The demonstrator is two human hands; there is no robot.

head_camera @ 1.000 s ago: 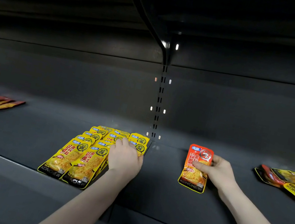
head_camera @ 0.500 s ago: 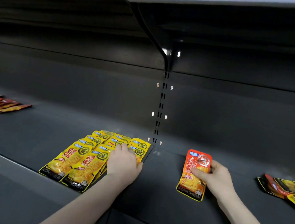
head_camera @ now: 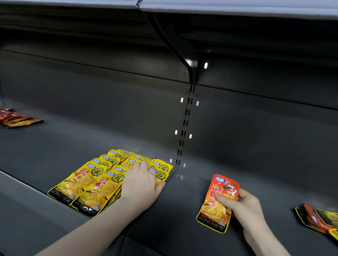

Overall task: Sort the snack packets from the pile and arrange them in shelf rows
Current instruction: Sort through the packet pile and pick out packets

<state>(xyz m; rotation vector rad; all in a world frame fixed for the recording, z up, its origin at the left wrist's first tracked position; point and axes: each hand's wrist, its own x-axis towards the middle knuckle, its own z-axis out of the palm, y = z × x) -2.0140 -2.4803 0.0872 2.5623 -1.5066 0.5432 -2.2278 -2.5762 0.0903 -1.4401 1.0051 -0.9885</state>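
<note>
Head camera shows the left hand (head_camera: 142, 185) resting flat, fingers straight, on the yellow packets (head_camera: 95, 180) lying in rows on the shelf (head_camera: 171, 214). Right hand (head_camera: 242, 206) pinches an orange packet (head_camera: 217, 204) lying well apart, near the mixed pile (head_camera: 331, 224).
</note>
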